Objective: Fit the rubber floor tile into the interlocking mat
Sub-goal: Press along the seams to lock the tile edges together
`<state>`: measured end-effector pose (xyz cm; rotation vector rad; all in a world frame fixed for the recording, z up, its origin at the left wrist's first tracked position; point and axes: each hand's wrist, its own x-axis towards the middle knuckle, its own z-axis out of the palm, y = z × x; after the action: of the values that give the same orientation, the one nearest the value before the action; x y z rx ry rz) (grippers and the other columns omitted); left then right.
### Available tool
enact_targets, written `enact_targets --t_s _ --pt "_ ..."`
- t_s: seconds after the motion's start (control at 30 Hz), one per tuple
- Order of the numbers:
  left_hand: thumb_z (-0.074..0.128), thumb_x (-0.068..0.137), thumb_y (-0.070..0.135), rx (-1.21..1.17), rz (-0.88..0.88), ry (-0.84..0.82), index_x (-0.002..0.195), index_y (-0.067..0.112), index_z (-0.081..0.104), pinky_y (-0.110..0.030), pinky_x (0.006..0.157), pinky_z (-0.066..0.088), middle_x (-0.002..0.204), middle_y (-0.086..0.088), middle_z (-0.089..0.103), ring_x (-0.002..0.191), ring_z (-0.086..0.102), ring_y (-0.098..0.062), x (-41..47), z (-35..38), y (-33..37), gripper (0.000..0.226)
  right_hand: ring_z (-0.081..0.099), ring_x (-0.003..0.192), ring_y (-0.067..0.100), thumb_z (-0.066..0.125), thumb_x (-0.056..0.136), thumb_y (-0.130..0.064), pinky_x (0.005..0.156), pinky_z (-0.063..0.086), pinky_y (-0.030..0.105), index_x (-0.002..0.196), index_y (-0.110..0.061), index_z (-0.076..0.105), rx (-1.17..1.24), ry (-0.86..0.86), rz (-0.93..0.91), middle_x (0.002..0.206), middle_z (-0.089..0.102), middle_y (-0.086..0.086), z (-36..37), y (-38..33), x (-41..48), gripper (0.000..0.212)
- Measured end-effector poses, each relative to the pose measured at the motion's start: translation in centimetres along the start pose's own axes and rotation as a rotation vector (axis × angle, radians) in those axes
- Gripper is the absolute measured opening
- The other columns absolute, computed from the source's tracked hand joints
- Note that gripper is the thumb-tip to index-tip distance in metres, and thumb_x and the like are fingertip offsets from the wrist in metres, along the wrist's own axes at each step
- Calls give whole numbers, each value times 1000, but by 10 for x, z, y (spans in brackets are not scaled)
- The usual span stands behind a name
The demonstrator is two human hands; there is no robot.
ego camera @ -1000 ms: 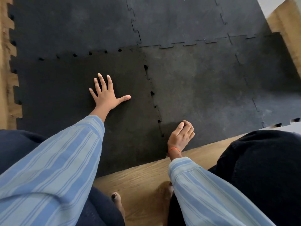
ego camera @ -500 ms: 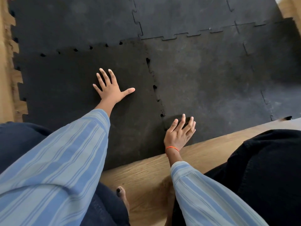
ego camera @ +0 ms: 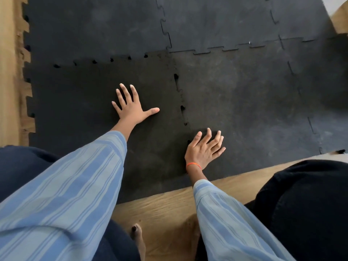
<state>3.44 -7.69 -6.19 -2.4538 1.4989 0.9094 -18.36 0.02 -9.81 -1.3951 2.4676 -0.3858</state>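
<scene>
A dark rubber floor tile [ego camera: 79, 113] lies at the near left of the black interlocking mat [ego camera: 244, 102]. Small gaps show along its far seam and its right seam, where the teeth sit unevenly. My left hand [ego camera: 131, 108] is spread flat on the middle of the tile, palm down. My right hand [ego camera: 204, 149], with an orange band at the wrist, lies flat with fingers apart across the near end of the right seam. Neither hand holds anything.
Wooden floor [ego camera: 169, 210] runs along the near edge of the mat and down the left side [ego camera: 9, 72]. My knees in dark trousers flank the view at bottom left [ego camera: 22, 166] and bottom right [ego camera: 305, 204]. A bare toe [ego camera: 137, 232] shows on the wood.
My right hand went from a loose fist to flat with spread fingers, pressing on the seam's near end. My left hand stayed planted on the tile. The view shifted slightly.
</scene>
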Motion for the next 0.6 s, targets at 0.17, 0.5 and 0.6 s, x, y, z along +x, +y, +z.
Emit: enact_targets --t_s 0.17,0.5,0.6 --pt "31 60 93 18 23 111 148 19 -21 -55 114 -4 154 -12 -28 142 -22 -30 3 11 -7 126 14 144 25 20 93 -53 116 1 53 133 -25 42 9 -23 -1 153 25 7 -2 -1 -1 54" --pt "20 63 94 13 60 376 152 22 -4 -51 116 -1 159 -8 -12 146 -11 -25 3 34 -15 117 16 139 24 27 99 -37 117 -3 51 120 -20 48 100 -14 72 141 31 5 7 -55 68 34" --pt "24 62 94 -20 60 429 152 21 5 -51 117 2 160 -8 -5 146 -4 -24 2 36 -15 117 17 138 25 25 98 -39 116 0 55 119 -21 46 27 17 26 140 32 6 14 -53 68 35"
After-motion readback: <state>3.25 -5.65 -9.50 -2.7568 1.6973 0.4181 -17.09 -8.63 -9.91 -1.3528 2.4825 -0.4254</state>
